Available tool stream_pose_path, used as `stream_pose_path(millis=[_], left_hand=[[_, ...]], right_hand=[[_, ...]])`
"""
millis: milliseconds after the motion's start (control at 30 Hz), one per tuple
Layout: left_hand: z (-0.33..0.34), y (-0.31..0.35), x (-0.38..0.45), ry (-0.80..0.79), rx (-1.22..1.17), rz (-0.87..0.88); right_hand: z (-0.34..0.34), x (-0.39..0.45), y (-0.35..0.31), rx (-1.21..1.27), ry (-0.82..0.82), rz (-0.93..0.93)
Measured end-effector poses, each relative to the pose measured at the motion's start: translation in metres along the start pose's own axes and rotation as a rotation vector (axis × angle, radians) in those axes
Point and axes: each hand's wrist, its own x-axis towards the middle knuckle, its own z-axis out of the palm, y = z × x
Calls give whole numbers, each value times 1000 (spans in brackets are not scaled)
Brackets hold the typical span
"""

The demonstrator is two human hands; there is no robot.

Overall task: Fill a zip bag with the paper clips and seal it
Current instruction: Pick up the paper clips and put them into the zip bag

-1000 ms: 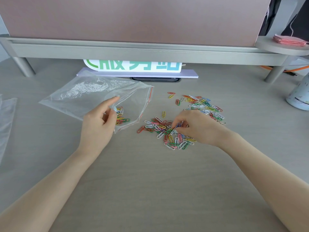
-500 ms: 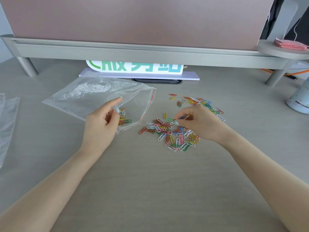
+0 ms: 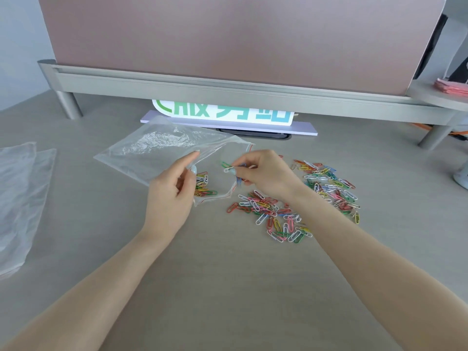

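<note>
Spare bags (image 3: 20, 198) lie far left, untouched. Left hand (image 3: 172, 196) pinches the upper lip of the zip bag (image 3: 152, 150), holding the mouth open; small clip batch (image 3: 203, 184) already inside. Right hand (image 3: 263, 176) at the mouth, fingers clamped on a few clips (image 3: 231, 167). Main pile (image 3: 291, 206) on the desk to the right. Early stage: most clips left, seal not done.

One head-worn view looks forward and down from just above the surface (image 3: 228, 287), close enough that both forearms fill the lower frame. It faces the pink panel (image 3: 228, 39) standing at the surface's far edge.
</note>
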Motion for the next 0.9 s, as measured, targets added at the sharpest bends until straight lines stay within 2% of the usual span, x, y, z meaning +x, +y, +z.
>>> stream_pose_path(millis=[200, 367, 667, 900], left_hand=[[-1, -1, 1, 19, -11, 52], [-2, -6, 4, 40, -21, 51], [-1, -7, 4, 14, -47, 43], [-1, -6, 3, 19, -42, 46]], right_hand=[[43, 45, -12, -36, 40, -60], [62, 65, -12, -117, -41, -37], [55, 63, -8, -138, -90, -5], [23, 41, -17, -158, -147, -97]])
